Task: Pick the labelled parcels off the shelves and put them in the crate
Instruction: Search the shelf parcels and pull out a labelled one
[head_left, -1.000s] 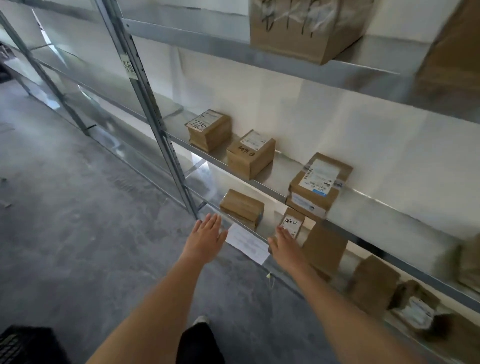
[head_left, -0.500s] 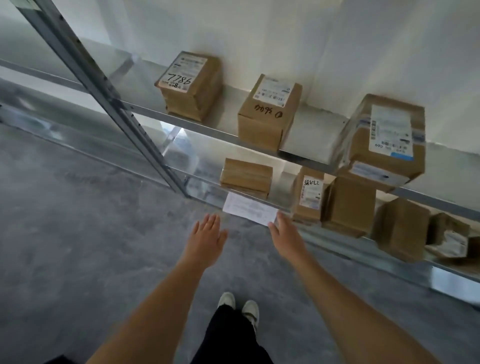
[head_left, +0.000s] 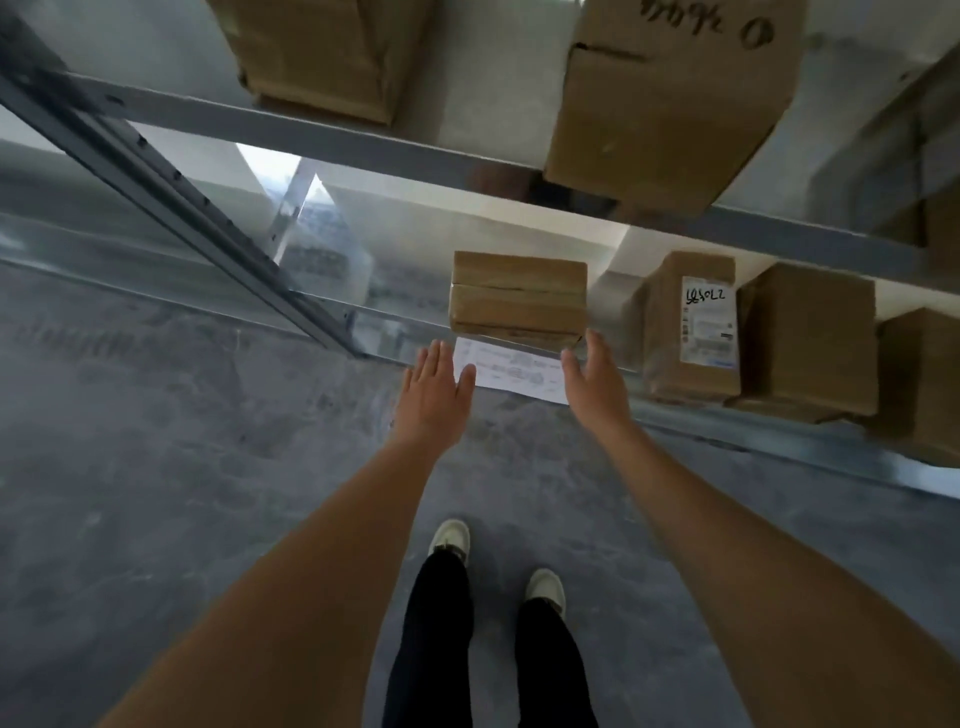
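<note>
A flat brown parcel (head_left: 518, 299) lies on the lowest shelf (head_left: 374, 322), with a white printed sheet (head_left: 511, 371) sticking out from under its front edge. My left hand (head_left: 434, 397) reaches toward the sheet's left end, fingers straight, holding nothing. My right hand (head_left: 595, 382) is stretched out at the parcel's right front corner, fingers straight, also empty. To the right stands a taller parcel (head_left: 693, 325) with a white label. No crate is in view.
More plain brown boxes (head_left: 813, 340) stand further right on the lowest shelf. Two large boxes, one (head_left: 670, 98) and another (head_left: 322, 52), sit on the shelf above. A slanted metal upright (head_left: 171, 197) runs at the left. Grey concrete floor (head_left: 182, 467) and my shoes lie below.
The view has dropped and closed in on the lowest shelf. Both hands have moved forward to the flat parcel and its sheet, still empty.
</note>
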